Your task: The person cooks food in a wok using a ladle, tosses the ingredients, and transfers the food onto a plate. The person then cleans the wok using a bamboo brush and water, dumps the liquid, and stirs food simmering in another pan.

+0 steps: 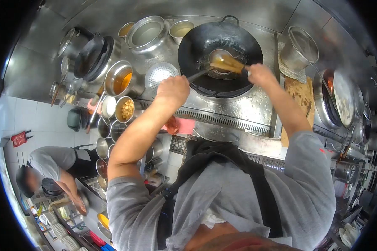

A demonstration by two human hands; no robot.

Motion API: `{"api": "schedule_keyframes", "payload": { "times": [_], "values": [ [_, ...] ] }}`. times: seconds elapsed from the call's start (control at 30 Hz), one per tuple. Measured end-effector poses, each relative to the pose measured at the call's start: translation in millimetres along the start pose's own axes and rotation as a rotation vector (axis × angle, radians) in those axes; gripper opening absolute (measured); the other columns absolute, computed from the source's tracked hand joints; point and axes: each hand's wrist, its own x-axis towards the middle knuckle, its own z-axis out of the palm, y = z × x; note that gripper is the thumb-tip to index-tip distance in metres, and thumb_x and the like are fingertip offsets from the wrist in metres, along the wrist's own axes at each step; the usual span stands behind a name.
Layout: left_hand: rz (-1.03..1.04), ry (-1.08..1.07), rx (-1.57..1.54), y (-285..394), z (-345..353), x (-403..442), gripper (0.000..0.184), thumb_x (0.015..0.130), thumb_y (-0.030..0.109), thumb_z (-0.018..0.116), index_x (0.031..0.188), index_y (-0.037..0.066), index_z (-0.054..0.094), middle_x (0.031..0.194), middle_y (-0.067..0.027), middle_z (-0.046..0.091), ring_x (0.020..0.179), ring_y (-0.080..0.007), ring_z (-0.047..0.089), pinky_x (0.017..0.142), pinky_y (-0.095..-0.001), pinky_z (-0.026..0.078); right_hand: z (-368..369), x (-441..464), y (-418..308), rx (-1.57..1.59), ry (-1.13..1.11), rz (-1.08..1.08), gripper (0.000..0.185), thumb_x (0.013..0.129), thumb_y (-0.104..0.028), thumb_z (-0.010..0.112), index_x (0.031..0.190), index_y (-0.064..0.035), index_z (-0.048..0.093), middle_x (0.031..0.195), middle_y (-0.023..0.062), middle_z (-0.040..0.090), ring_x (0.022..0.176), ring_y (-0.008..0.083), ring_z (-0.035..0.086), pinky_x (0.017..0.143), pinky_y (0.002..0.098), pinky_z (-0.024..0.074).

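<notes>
A large black wok sits on the stove, with wet, shiny metal at its centre. My left hand is closed round the dark handle of a ladle, whose round bowl rests low inside the wok. From the other side, my right hand grips a yellowish-brown bamboo wok brush. Motion blurs the brush bristles, which lie over the ladle bowl. Left of the wok, close to my left hand, is a perforated metal strainer.
Pots of liquid stand behind left. An orange-liquid pot and a bowl of tan chunks are at left. To the right are a strainer pot and a stained board. Another person bends over a counter lower left.
</notes>
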Motion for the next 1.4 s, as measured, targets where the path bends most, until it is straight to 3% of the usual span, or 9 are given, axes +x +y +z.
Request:
{"api": "schedule_keyframes", "payload": {
  "times": [0.2, 0.33, 0.4, 0.53, 0.6, 0.67, 0.8, 1.27, 1.4],
  "values": [
    [0.046, -0.036, -0.024, -12.7, 11.0, 5.8, 0.024, 0.088, 0.016, 0.048, 0.104, 0.004, 0.062, 0.097, -0.0175, 0.066, 0.091, -0.0344, 0.066, 0.079, -0.044, 0.054, -35.8, -2.8, 11.1, 0.01, 0.224, -0.027, 0.035, 0.079, -0.01, 0.053, 0.111, -0.0162, 0.067, 0.093, 0.0159, 0.068, 0.09, 0.0324, 0.066, 0.081, 0.0425, 0.0526],
    [0.076, -0.054, -0.1, -35.3, 22.8, 17.2, 0.029, 0.083, 0.014, 0.05, 0.11, 0.009, 0.06, 0.094, -0.0198, 0.066, 0.09, -0.0364, 0.064, 0.081, -0.0454, 0.05, -0.5, 10.7, 7.0, 0.1, 0.074, -0.116, 0.045, 0.076, -0.016, 0.061, 0.121, -0.0175, 0.062, 0.091, 0.018, 0.068, 0.089, 0.0339, 0.065, 0.082, 0.0439, 0.0517],
    [0.246, -0.112, -0.197, -52.9, 30.9, 26.3, 0.028, 0.08, 0.016, 0.053, 0.105, 0.007, 0.061, 0.09, -0.0202, 0.066, 0.087, -0.0371, 0.063, 0.079, -0.044, 0.049, -6.7, 21.1, 3.4, -0.017, 0.113, -0.033, 0.027, 0.079, -0.013, 0.056, 0.104, -0.0131, 0.067, 0.092, 0.0166, 0.068, 0.09, 0.0324, 0.066, 0.079, 0.0432, 0.0527],
    [0.187, -0.092, -0.394, -71.5, 45.1, 29.8, 0.028, 0.078, 0.02, 0.054, 0.099, 0.004, 0.062, 0.085, -0.0207, 0.065, 0.083, -0.0375, 0.062, 0.076, -0.0432, 0.048, -29.0, 22.0, -10.1, -0.059, 0.286, -0.06, 0.03, 0.079, -0.008, 0.053, 0.106, -0.0132, 0.067, 0.1, 0.015, 0.067, 0.093, 0.0319, 0.065, 0.077, 0.0422, 0.0533],
    [0.202, -0.082, -0.417, -72.8, 46.1, 25.4, 0.03, 0.076, 0.022, 0.055, 0.099, 0.004, 0.063, 0.081, -0.0203, 0.065, 0.074, -0.0357, 0.063, 0.07, -0.042, 0.048, -24.9, 22.9, -16.5, -0.014, 0.28, -0.081, 0.032, 0.079, -0.007, 0.052, 0.107, -0.0127, 0.066, 0.101, 0.0154, 0.067, 0.092, 0.0323, 0.065, 0.077, 0.0422, 0.0535],
    [0.128, -0.188, -0.49, -68.8, 32.5, 20.1, 0.032, 0.076, 0.022, 0.054, 0.101, 0.005, 0.063, 0.078, -0.0193, 0.065, 0.069, -0.0333, 0.062, 0.067, -0.0411, 0.049, -3.6, 37.1, -16.7, -0.077, -0.001, -0.189, 0.03, 0.08, -0.009, 0.052, 0.107, -0.0114, 0.065, 0.099, 0.0177, 0.067, 0.092, 0.033, 0.065, 0.077, 0.0422, 0.0537],
    [0.117, -0.24, -0.55, -77.8, 33.9, 27.8, 0.035, 0.077, 0.021, 0.053, 0.107, 0.007, 0.063, 0.071, -0.0163, 0.063, 0.057, -0.0257, 0.06, 0.058, -0.0382, 0.048, -6.2, 63.5, -10.6, -0.068, 0.27, -0.034, 0.032, 0.083, -0.012, 0.05, 0.112, -0.0127, 0.062, 0.091, 0.0192, 0.067, 0.089, 0.0332, 0.066, 0.078, 0.0442, 0.0533],
    [0.062, -0.322, -0.638, -83.3, 32.8, 40.2, 0.037, 0.079, 0.019, 0.057, 0.115, 0.009, 0.062, 0.065, -0.0062, 0.057, 0.047, -0.0159, 0.052, 0.044, -0.0323, 0.043, 10.9, 44.8, -21.6, 0.029, 0.196, -0.165, 0.026, 0.083, -0.015, 0.05, 0.104, -0.0099, 0.065, 0.092, 0.0182, 0.067, 0.089, 0.0334, 0.066, 0.079, 0.0427, 0.0531],
    [0.051, -0.367, -0.727, -86.9, 35.2, 42.9, 0.037, 0.08, 0.02, 0.057, 0.115, 0.008, 0.062, 0.063, -0.0055, 0.055, 0.047, -0.0149, 0.052, 0.043, -0.0311, 0.043, 4.9, 68.1, -14.9, -0.025, 0.166, 0.001, 0.027, 0.084, -0.014, 0.048, 0.104, -0.0066, 0.064, 0.095, 0.0183, 0.067, 0.089, 0.0338, 0.066, 0.078, 0.0432, 0.0534]
  ]
}}
